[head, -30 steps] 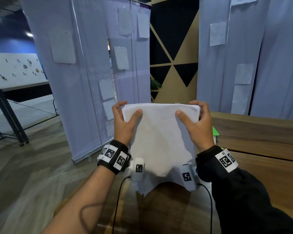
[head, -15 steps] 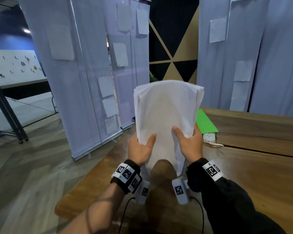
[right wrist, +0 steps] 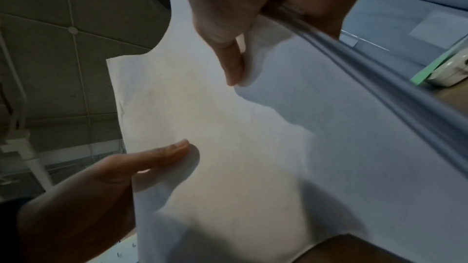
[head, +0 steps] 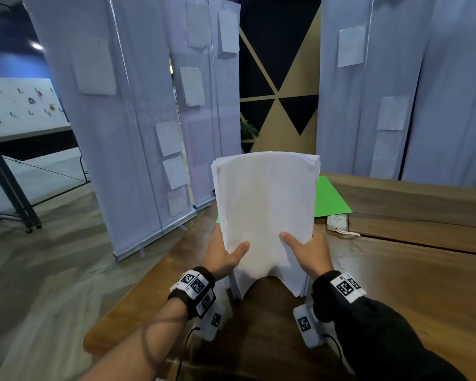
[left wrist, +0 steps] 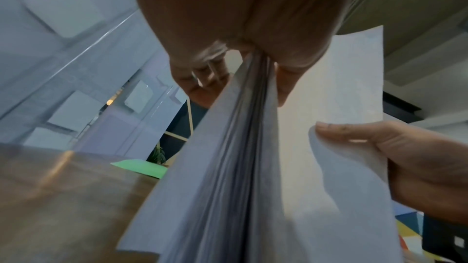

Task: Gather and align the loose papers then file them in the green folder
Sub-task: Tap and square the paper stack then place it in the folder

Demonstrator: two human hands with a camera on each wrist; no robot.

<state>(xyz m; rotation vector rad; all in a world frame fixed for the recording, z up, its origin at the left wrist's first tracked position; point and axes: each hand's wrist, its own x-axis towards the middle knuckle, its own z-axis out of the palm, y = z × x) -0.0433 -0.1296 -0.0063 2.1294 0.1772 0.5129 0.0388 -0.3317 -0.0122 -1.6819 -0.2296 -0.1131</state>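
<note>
A thick stack of white papers (head: 264, 204) stands upright on its lower edge on the wooden table (head: 396, 284). My left hand (head: 226, 254) grips its left side low down, thumb on the near face, fingers behind. My right hand (head: 307, 251) grips the right side the same way. The left wrist view shows the stack's edge (left wrist: 248, 147) between my thumb and fingers. In the right wrist view the near sheet (right wrist: 228, 147) bows between both thumbs. The green folder (head: 329, 198) lies flat on the table behind the stack, partly hidden by it.
A white power strip (head: 337, 221) with a cord lies on the table just right of the stack, beside the folder. Pale fabric banners (head: 127, 133) with pinned sheets stand beyond the table's left and far edges. The table's left edge is close to my left forearm.
Both hands slid from the stack's top corners down to its lower sides. The stack turned upright and came down onto the table, uncovering more of the green folder behind it.
</note>
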